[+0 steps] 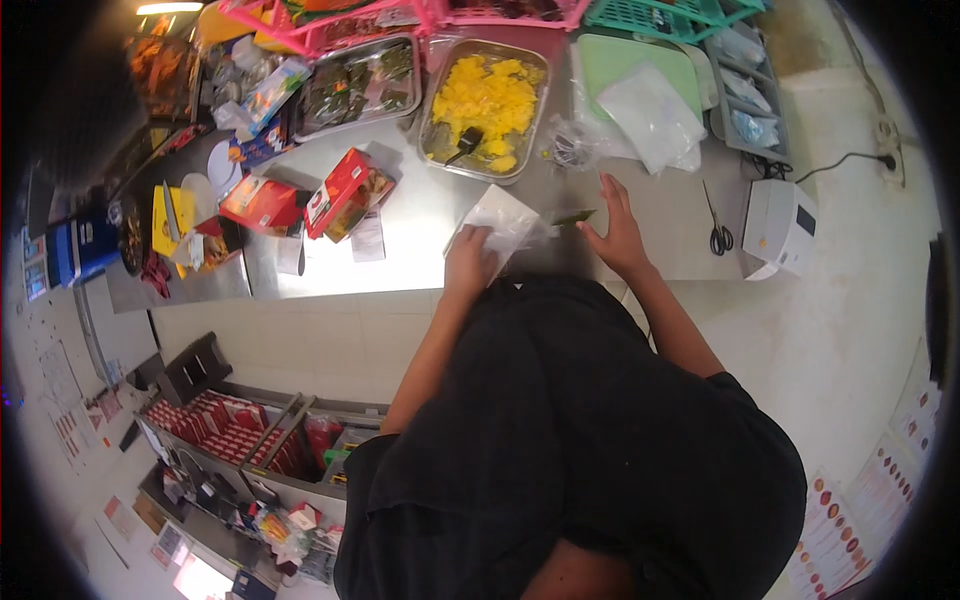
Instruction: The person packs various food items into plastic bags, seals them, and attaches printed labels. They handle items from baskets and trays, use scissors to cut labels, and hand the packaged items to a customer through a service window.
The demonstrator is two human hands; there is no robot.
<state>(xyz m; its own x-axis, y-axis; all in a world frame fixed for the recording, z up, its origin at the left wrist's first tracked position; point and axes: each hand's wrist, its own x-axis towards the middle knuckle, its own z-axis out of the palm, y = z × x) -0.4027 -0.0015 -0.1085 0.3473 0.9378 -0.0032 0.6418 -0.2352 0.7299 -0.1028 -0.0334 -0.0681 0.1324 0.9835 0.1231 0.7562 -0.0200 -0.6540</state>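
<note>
My left hand (472, 259) grips the left side of a white, flat packet (508, 214), which looks like paper with clear plastic over it. The packet lies slanted near the front edge of the steel table. To its right, my right hand (621, 232) is raised with thumb and fingers apart, and nothing shows in it. A dark green strip (574, 217), perhaps a piece of leaf, lies between the packet and my right thumb. Beyond the packet stands a metal tray (429, 142) of yellow food (487, 94), with a black-handled utensil (469, 140) in it.
Black scissors (718, 232) and a white label printer (778, 225) stand at right. Plastic bags (652, 116) cover part of a green cutting board (630, 56). Red food boxes (261, 202) sit at left. A knife (171, 214) lies on a yellow box (160, 225). Another tray (356, 86) holds leaf-wrapped pieces.
</note>
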